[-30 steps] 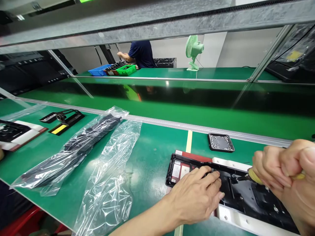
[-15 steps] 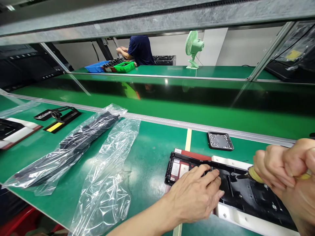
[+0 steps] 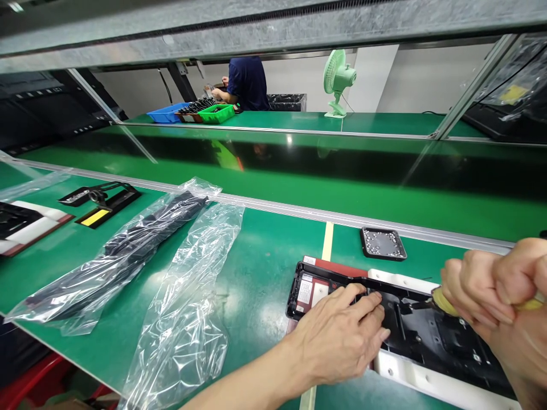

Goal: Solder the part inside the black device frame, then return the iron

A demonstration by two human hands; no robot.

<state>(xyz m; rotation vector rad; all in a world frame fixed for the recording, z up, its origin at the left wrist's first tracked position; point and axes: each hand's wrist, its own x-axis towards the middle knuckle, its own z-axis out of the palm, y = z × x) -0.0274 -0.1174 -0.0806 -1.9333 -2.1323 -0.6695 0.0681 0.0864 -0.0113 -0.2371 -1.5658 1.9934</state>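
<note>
Black plastic housing [image 3: 427, 336] lies lengthwise left-to-right; left hand [image 3: 342, 341] presses flat, fingers spread; right hand [image 3: 496, 296] fist-grips yellow screwdriver [image 3: 442, 303], tip pointing left into housing.

Right hand [image 3: 491, 290] hides screwdriver [image 3: 442, 303] handle; black housing [image 3: 427, 333] cut off by right edge.

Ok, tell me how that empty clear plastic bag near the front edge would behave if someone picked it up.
The empty clear bag would probably be floppy: it lies crumpled and wrinkled flat on the green bench. It looks thin and see-through, so likely very light and easily shifted by a draught. Its glossy film may feel slippery, and one end overhangs the front edge, so it might slide off.
</note>
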